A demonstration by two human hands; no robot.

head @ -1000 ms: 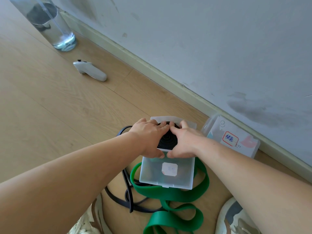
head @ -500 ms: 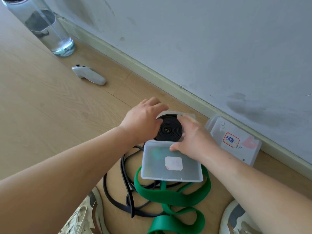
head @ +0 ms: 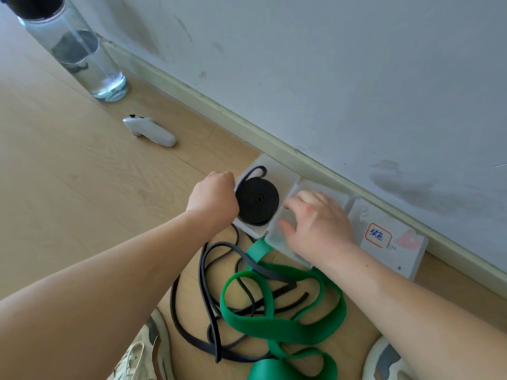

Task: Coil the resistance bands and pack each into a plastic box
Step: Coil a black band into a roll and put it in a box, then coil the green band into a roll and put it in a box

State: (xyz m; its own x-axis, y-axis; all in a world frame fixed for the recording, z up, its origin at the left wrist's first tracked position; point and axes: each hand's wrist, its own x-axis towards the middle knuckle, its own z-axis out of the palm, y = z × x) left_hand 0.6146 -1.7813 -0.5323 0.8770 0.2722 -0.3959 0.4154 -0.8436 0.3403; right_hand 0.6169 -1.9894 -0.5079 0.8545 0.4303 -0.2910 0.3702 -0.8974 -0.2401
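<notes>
Left hand [head: 212,196] grips the plastic box [head: 282,174] by its rim beside the coiled black band [head: 258,200]; right hand [head: 318,223], fingers flat on the clear lid [head: 275,237], should swing it shut, tucking the loose tail [head: 256,171] inside.

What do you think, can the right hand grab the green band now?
Probably yes. The green band lies loose on the floor close to the right hand, which only rests flat on the box lid.

Both arms are bare from the frame's lower corners up to the left hand [head: 212,197] and right hand [head: 319,223]. Bottom left shows a cream laced sneaker [head: 145,355] with grey panels. Bottom right shows a white-and-grey sneaker [head: 384,360].
</notes>
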